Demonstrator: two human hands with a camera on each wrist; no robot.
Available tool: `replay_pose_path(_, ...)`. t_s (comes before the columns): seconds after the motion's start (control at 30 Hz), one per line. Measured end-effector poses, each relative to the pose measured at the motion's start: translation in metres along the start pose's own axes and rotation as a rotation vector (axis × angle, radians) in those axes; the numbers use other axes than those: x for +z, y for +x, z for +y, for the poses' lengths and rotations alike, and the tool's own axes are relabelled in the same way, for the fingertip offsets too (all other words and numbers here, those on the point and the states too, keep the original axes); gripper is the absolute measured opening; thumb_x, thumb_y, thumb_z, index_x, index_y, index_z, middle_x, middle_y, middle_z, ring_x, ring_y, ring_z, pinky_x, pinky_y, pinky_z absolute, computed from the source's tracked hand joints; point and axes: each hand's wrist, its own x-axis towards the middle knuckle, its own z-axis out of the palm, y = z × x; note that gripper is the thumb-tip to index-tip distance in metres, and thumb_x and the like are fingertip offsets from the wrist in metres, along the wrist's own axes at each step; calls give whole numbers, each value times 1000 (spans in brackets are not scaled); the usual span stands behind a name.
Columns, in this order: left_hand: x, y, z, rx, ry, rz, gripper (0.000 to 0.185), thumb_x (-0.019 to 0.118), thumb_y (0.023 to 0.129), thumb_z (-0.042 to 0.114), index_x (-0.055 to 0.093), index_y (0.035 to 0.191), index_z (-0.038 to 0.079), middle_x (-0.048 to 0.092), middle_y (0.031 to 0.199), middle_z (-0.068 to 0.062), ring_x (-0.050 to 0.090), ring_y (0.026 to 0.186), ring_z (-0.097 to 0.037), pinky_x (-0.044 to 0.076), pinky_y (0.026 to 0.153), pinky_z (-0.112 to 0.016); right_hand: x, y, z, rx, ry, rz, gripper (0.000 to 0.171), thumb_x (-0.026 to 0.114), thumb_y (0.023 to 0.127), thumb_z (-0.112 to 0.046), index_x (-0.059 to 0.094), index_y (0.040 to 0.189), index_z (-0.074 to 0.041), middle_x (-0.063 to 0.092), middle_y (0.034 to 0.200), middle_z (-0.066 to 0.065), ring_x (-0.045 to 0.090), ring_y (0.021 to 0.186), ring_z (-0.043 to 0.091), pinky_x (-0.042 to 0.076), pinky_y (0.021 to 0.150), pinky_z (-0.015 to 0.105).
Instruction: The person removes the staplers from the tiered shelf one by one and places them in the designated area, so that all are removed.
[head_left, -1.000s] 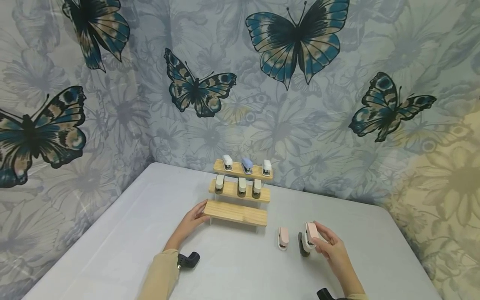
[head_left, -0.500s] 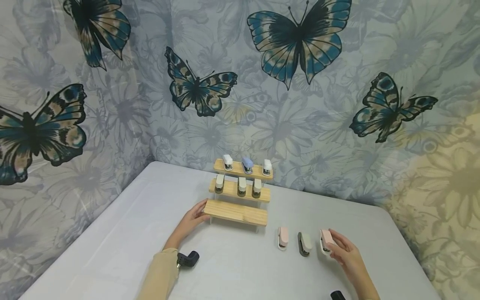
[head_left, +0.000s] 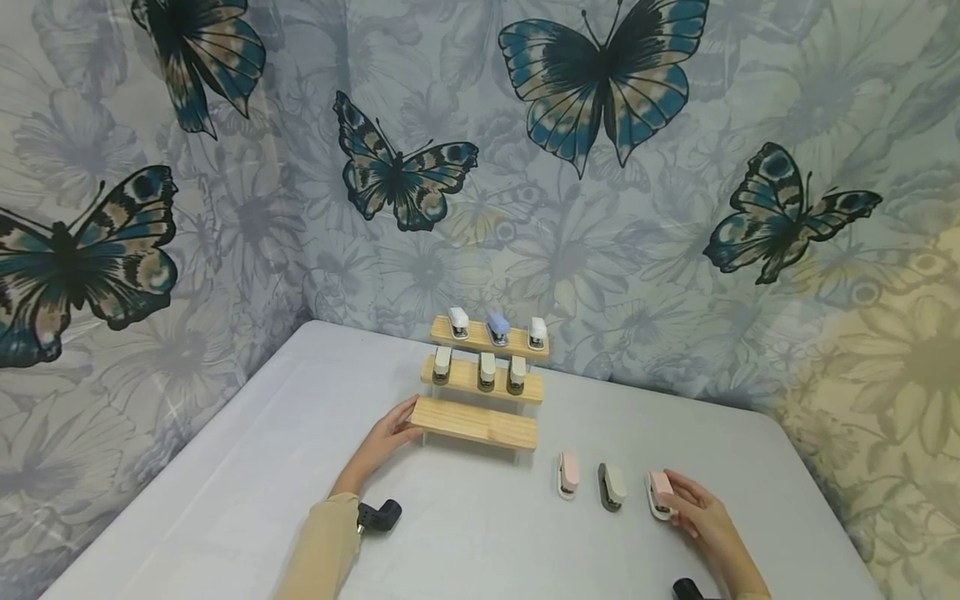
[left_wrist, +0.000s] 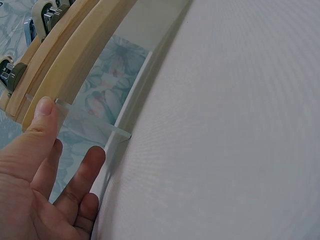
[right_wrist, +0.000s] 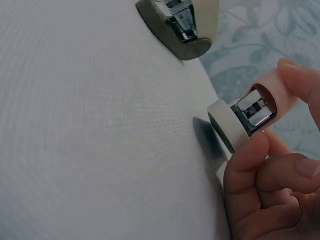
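I count three small staplers on the desk [head_left: 225, 500] in a row near me: a pink stapler [head_left: 660, 492] on the right, a grey-green stapler [head_left: 611, 486] in the middle and a second pink one [head_left: 567, 475] on the left. My right hand [head_left: 701, 521] lies at the right end of that row, fingers curled round the pink stapler, thumb and forefinger pinching its body. In the right wrist view that stapler [right_wrist: 250, 117] sits on the desk with its metal mouth facing the camera, and the grey-green stapler [right_wrist: 182, 25] is just beyond it, apart.

My left hand [head_left: 386, 437] reaches forward with its fingers straight and relaxed, the thumb [left_wrist: 42, 125] pressed against the clear end panel of the wooden rack [head_left: 480, 392]; it grips nothing. The rack has three steps. Farther back I count three staplers on the middle step [head_left: 480, 379] and three on the top step [head_left: 491, 337], one of them blue [head_left: 496, 327]. The lowest step [head_left: 472, 423] carries none.

The left wrist view cuts off most of the rack, and the staplers on it are only slivers at the edge. A black object [head_left: 378, 517] by my left sleeve is too small to make out. Behind hangs a butterfly cloth [head_left: 600, 167].
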Motion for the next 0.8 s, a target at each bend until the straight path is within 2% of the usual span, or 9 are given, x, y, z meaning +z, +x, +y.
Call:
replay_pose_path(0.1, 1, 0, 0, -7, 7, -3, 59, 57, 70, 31, 29, 122, 21, 29, 123, 1, 46, 90, -14, 36, 77, -29, -2, 0, 2, 9, -9, -16, 62, 59, 70, -23, 29, 120, -4, 46, 104, -2, 29, 39, 5, 41, 49, 24)
replay_pose_path(0.23, 0, 0, 1, -19, 7, 6, 59, 57, 70, 32, 30, 121, 22, 30, 122, 2, 46, 90, -14, 37, 76, -28, -4, 0, 4, -13, -47, -52, 60, 58, 70, -22, 29, 120, -6, 33, 117, 7, 27, 37, 6, 42, 52, 25)
replay_pose_path(0.47, 0, 0, 2, -27, 11, 21, 60, 58, 68, 33, 31, 121, 24, 31, 121, 5, 46, 88, -12, 36, 77, -29, -9, -1, 5, -39, -60, -94, 56, 57, 72, -18, 29, 119, -6, 34, 116, 9, 26, 36, 7, 43, 56, 29)
replay_pose_path(0.6, 1, 0, 0, -16, 14, 13, 60, 57, 69, 33, 30, 121, 22, 31, 122, 3, 45, 90, -12, 34, 80, -31, -10, -1, 5, -39, -48, -110, 56, 56, 73, -17, 28, 120, -4, 26, 120, 18, 24, 36, 7, 43, 57, 29)
replay_pose_path(0.8, 0, 1, -2, 4, 31, 6, 60, 57, 70, 33, 29, 122, 21, 30, 122, 1, 45, 91, -13, 33, 80, -32, -9, -1, 4, -33, -57, -113, 58, 56, 72, -18, 27, 120, -4, 22, 122, 20, 24, 36, 8, 43, 60, 32)
